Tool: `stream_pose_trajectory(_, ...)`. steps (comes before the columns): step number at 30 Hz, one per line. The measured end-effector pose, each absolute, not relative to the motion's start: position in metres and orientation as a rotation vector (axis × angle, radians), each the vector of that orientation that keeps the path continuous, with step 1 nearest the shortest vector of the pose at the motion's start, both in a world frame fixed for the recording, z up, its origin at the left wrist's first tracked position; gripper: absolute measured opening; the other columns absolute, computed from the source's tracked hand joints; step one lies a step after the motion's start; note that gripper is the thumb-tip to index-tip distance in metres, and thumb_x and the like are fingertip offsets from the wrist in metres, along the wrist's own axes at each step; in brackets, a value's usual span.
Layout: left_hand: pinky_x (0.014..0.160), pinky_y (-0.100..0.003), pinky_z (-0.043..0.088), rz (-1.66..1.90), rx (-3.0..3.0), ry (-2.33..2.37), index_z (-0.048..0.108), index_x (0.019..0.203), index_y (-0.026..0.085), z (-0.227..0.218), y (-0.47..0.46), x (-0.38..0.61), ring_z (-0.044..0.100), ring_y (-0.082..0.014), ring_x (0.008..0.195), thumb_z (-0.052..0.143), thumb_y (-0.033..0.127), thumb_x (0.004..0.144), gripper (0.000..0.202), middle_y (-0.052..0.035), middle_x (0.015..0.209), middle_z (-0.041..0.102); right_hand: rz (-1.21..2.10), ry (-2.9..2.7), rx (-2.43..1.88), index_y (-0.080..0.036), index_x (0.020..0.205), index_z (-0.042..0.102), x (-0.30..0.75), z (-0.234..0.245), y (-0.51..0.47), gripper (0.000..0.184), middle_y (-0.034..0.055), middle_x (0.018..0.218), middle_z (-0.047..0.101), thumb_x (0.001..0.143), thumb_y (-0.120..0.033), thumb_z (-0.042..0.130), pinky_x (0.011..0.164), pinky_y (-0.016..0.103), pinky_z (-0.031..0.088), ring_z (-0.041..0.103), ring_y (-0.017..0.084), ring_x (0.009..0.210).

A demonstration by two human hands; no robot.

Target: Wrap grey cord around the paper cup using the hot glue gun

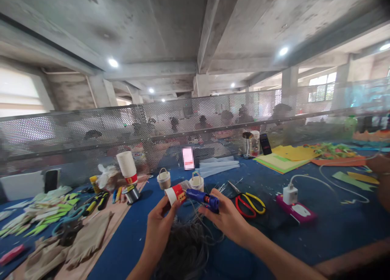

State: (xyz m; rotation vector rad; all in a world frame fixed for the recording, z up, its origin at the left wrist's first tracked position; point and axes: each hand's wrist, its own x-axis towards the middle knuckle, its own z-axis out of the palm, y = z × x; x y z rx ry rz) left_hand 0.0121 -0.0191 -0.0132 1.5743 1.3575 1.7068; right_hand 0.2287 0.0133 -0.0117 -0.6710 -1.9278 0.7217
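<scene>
Lower centre of frame: left hand (160, 223) fingers pinch a red-and-white paper cup (174, 194), tipped sideways. Right hand (227, 219) fingers wrap a blue glue gun (202, 198), nozzle apparently touching the cup. Scissors (251, 203) lie just right on the table (319, 239).

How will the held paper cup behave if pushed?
Held sideways by the left hand, the paper cup looks thin and light; the glue gun in the right hand could probably dent it. Laid down so, it likely rolls.
</scene>
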Motion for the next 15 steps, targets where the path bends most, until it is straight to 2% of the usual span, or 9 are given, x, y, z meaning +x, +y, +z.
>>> stream_pose_trajectory(9, 0.096, -0.036, 0.047, 1.711, 1.61, 1.411, 0.07, 0.116, 0.017, -0.017, -0.0188, 0.0106, 0.065, -0.0288, 0.105, 0.07, 0.038, 0.08, 0.041, -0.0062, 0.111, 0.075, 0.74, -1.916, -0.687, -0.021, 0.085, 0.057, 0.2304, -0.0076, 0.0131, 0.025, -0.0029, 0.074, 0.045, 0.091, -0.045, 0.06, 0.056, 0.021, 0.037, 0.045, 0.012, 0.067)
stream_pose_trajectory(15, 0.1, -0.039, 0.044, 1.73, 1.667, 1.429, 0.071, 0.118, 0.018, -0.0169, -0.02, 0.0126, 0.063, -0.0304, 0.109, 0.072, 0.036, 0.079, 0.043, -0.0072, 0.115, 0.073, 0.778, -1.874, -0.682, -0.021, 0.086, 0.056, 0.2303, -0.0076, 0.0127, 0.027, -0.0037, 0.068, 0.044, 0.089, -0.047, 0.06, 0.053, 0.021, 0.037, 0.046, 0.013, 0.063)
